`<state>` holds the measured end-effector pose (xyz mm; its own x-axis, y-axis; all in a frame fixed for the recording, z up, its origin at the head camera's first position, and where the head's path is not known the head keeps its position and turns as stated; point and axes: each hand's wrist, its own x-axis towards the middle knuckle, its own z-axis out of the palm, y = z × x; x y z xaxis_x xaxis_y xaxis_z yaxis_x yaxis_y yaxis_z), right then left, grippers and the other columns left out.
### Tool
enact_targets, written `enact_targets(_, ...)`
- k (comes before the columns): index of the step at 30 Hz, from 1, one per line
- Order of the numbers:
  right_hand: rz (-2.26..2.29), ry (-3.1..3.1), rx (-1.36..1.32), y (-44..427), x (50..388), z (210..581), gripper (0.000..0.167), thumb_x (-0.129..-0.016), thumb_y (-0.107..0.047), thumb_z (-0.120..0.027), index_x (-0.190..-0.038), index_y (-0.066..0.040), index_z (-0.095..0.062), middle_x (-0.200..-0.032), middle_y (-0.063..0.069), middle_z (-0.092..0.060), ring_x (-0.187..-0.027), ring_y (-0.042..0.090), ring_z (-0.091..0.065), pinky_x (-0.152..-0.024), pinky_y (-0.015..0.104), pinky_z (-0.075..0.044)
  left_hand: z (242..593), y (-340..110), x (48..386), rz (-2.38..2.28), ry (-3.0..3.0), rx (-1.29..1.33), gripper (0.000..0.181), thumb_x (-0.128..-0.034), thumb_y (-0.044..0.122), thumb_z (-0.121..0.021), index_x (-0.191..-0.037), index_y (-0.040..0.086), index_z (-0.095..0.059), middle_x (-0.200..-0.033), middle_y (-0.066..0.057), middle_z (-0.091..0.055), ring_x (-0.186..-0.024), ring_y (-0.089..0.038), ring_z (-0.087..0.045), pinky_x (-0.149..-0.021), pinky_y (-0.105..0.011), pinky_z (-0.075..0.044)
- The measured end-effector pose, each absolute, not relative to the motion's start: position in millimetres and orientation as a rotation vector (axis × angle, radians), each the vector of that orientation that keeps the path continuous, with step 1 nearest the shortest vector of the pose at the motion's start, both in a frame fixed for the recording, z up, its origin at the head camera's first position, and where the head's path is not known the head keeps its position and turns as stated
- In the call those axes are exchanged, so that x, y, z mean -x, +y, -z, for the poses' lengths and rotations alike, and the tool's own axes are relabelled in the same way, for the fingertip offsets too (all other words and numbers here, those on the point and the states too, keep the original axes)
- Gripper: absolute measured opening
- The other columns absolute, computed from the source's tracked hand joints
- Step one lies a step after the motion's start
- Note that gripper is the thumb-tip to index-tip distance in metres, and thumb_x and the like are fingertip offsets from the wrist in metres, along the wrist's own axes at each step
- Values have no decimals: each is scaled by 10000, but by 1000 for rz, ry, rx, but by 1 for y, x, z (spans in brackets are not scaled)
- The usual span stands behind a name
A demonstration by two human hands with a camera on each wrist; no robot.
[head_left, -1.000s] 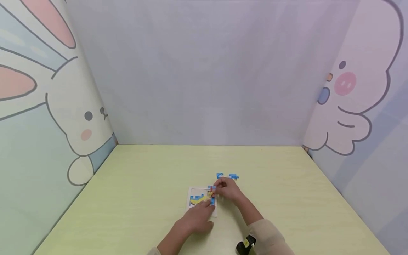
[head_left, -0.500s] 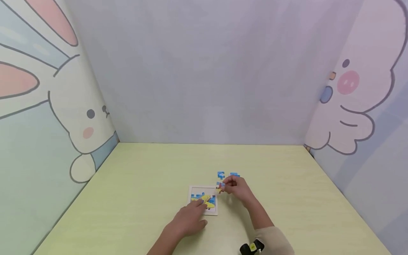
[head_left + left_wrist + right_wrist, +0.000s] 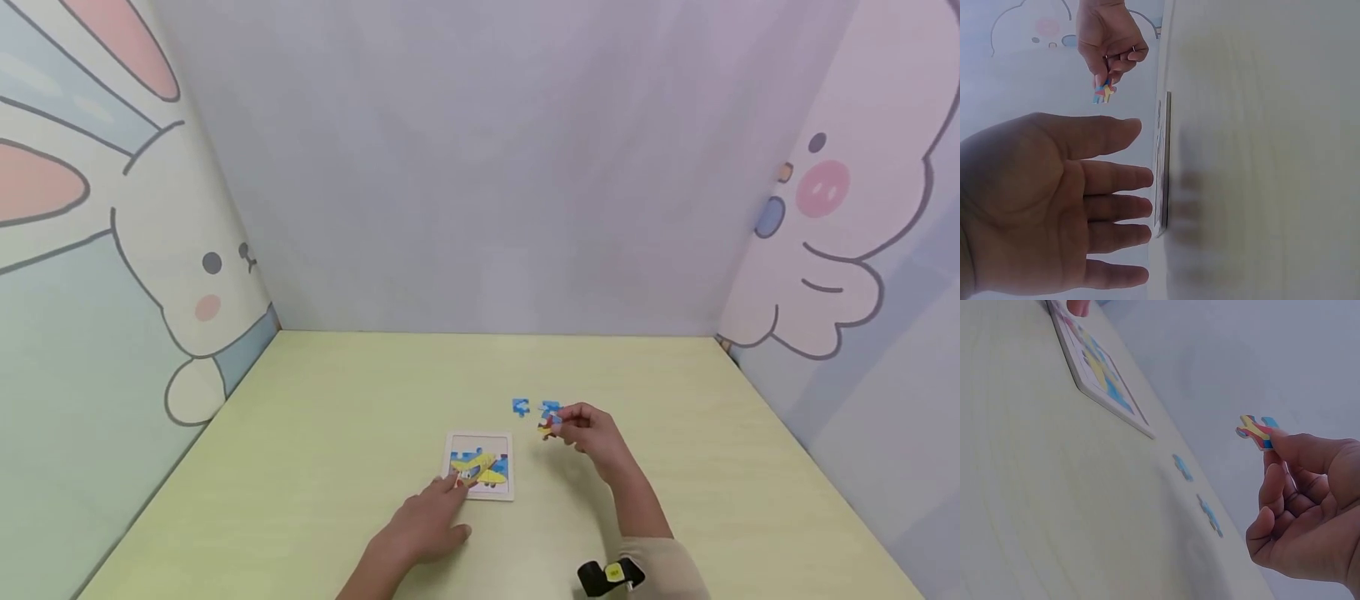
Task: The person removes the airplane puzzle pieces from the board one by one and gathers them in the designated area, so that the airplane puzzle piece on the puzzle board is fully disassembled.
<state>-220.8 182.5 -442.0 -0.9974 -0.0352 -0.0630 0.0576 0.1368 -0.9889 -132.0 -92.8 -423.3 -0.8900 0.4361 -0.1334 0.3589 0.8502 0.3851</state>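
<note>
Between thumb and forefinger, my right hand [image 3: 596, 435] pinches a jigsaw piece [image 3: 1256, 432] coloured red, yellow and blue, lifted above the table. My left hand [image 3: 429, 518] has its fingers extended, with the fingertips at the lower left of a framed puzzle [image 3: 491, 497]. Inside that pale frame, joined pieces show a yellow aeroplane on blue; bare backing shows along the top and at the upper right. The left wrist view shows the left palm [image 3: 1029, 206] with straight fingers beside the frame's edge.
Beyond the frame lie two loose blue pieces, one jigsaw piece [image 3: 521, 407] on the left and another piece [image 3: 551, 407] close to the right hand. The pale table [image 3: 337, 400] ends at a grey back wall [image 3: 495, 208]. A black device [image 3: 611, 575] sits at the right wrist.
My right hand has moved right, carrying the multicoloured piece away from the frame's upper right. My left hand has slid left and down, uncovering more of the aeroplane picture.
</note>
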Motion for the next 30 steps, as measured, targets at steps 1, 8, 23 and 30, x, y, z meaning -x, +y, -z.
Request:
enact_targets(1, 2030, 2307, -33, 186, 221, 441, 190, -846, -89, -669, -971, 8, -565, -828, 64, -623, -705, 212, -516, -607, 316, -374, 424, -93, 133, -521, 2809, -614, 529, -846, 261, -629, -1298, 5, -525, -1384, -181, -417, -1264, -384, -369, -937, -552, -364)
enact_targets(8, 2062, 2296, -86, 208, 223, 438, 199, -859, -92, -659, -993, 17, -560, -813, 35, -614, -719, 204, -518, -603, 293, -390, 428, -94, 137, -498, 2778, -624, 541, -839, 264, -636, -1295, -4, -523, -1391, -172, -413, -1271, -362, -369, -946, -549, -359)
enact_targets(23, 1933, 2405, -84, 240, 243, 450, 196, -881, -87, -623, -1013, 37, -547, -823, 38, -591, -708, 191, -482, -600, 300, -378, 429, -92, 143, -483, 2773, -649, 501, -839, 253, -638, -1243, -30, -557, -1351, -185, -446, -1232, -350, -417, -942, -499, -388)
enact_targets(30, 1827, 2460, -57, 248, 262, 449, 206, -889, -88, -611, -1034, 49, -557, -831, 37, -606, -722, 185, -477, -585, 306, -383, 428, -91, 146, -459, 2767, -651, 493, -840, 263, -641, -1234, -24, -564, -1341, -174, -459, -1226, -336, -426, -948, -473, -391)
